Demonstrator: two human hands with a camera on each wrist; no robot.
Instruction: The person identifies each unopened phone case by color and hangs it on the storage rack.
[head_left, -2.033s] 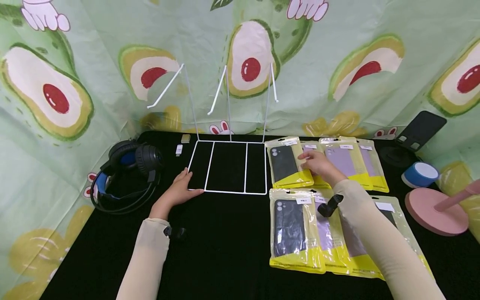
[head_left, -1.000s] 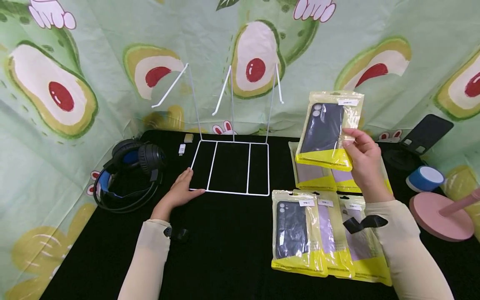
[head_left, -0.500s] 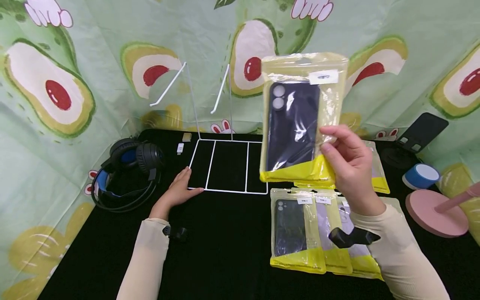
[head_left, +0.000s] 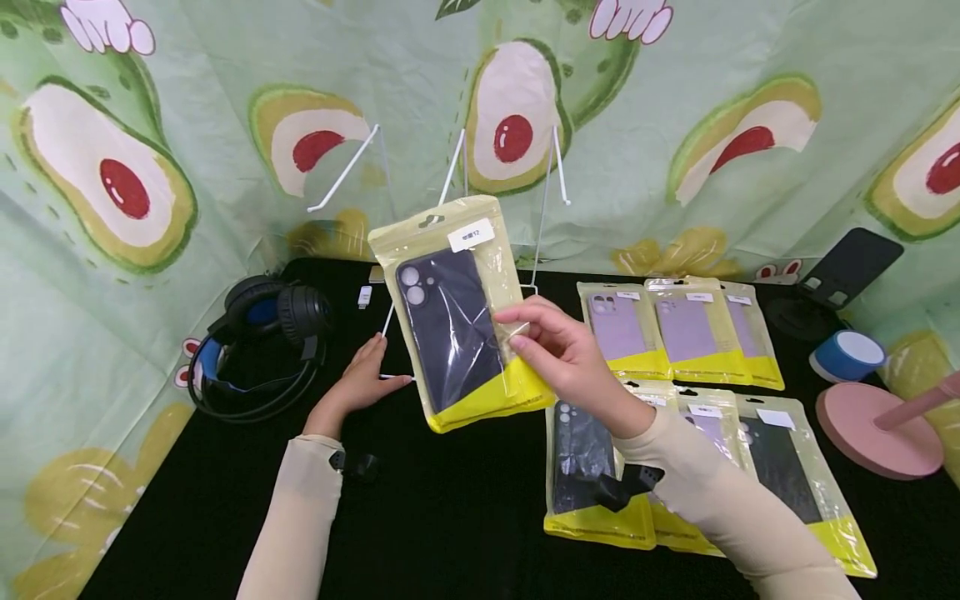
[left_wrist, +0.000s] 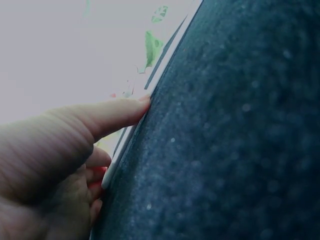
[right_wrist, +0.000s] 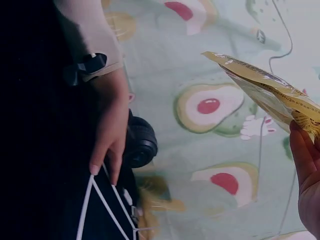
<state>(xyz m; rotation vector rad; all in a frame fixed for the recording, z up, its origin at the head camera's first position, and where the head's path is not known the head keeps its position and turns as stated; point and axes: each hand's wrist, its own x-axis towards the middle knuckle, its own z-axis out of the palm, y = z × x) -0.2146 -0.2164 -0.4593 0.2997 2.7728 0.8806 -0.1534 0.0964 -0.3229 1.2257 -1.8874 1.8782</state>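
Right hand (head_left: 558, 354) pinching yellow bag w/ dark phone case (head_left: 457, 317) by its lower right edge, held up in mid frame, tilted a bit, in front of white wire rack (head_left: 465, 167). Left hand (head_left: 360, 383) flat on black table (head_left: 450, 500), fingers straight, tips touching rack's base corner at left-center. Headphones (head_left: 258, 346) just left of that hand. More bagged cases (head_left: 678, 333) lying at right, in 2 rows. Blue tape roll (head_left: 847, 354) & pink stand (head_left: 885, 429) at far right.
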